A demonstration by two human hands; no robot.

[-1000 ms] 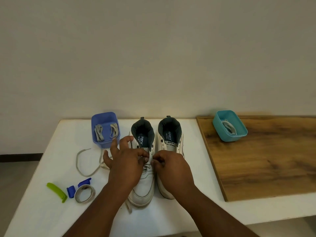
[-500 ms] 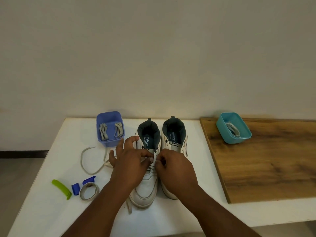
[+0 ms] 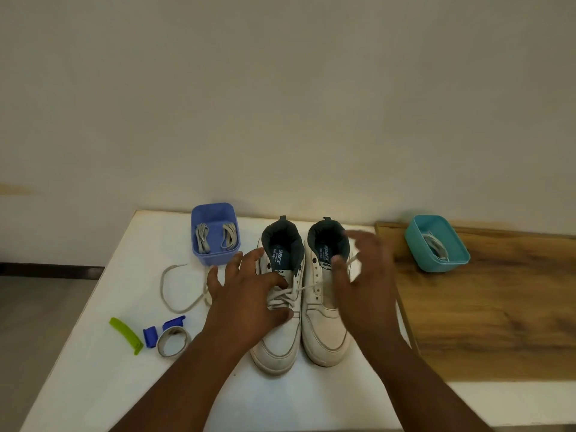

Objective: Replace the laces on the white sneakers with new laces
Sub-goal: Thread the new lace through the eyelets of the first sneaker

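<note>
Now the left hand (image 3: 246, 294) lies over the laced part of the left sneaker (image 3: 277, 307), fingers spread, thumb and forefinger touching the crossed lace (image 3: 286, 296). The right hand (image 3: 364, 275) is blurred, fingers loosely parted, and pinches a lace end (image 3: 352, 261) running to that sneaker's eyelets. Its neighbour at 3 o'clock, the right sneaker (image 3: 324, 307), shows bare eyelets. At 10 o'clock a blue tub (image 3: 215, 257) holds bundled laces; a loose lace (image 3: 174, 288) curls at 9 o'clock. At 2 o'clock, on a wooden board (image 3: 498, 307), a teal tub (image 3: 436, 244) holds another lace. At 8 o'clock lie a green clip (image 3: 126, 335), blue clips (image 3: 149, 336) and a band (image 3: 173, 341) on the white table (image 3: 93, 369).
</note>
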